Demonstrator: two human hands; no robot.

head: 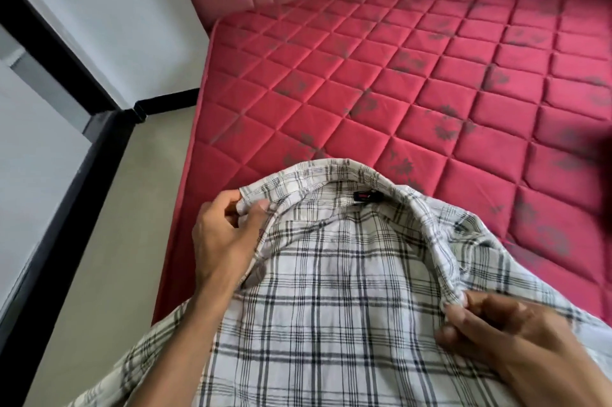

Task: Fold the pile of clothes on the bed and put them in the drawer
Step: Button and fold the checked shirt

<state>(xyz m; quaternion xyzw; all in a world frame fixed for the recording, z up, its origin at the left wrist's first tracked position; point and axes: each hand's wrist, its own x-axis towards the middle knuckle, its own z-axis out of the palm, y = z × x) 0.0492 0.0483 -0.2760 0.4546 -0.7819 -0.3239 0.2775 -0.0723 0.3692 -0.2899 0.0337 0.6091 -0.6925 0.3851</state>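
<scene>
Both hands pinch the plaid shirt point(331, 274) by its collar ends, left hand point(225, 234) farther out than right hand point(496, 337), so it hangs lengthwise toward the person over the mattress point(397, 75) near its front-left corner.

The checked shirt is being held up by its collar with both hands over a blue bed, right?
Not quite: the bed is red, not blue, as the head view shows. The rest holds: the left hand and the right hand each pinch the collar of the checked shirt, holding it up over the bed.
</scene>
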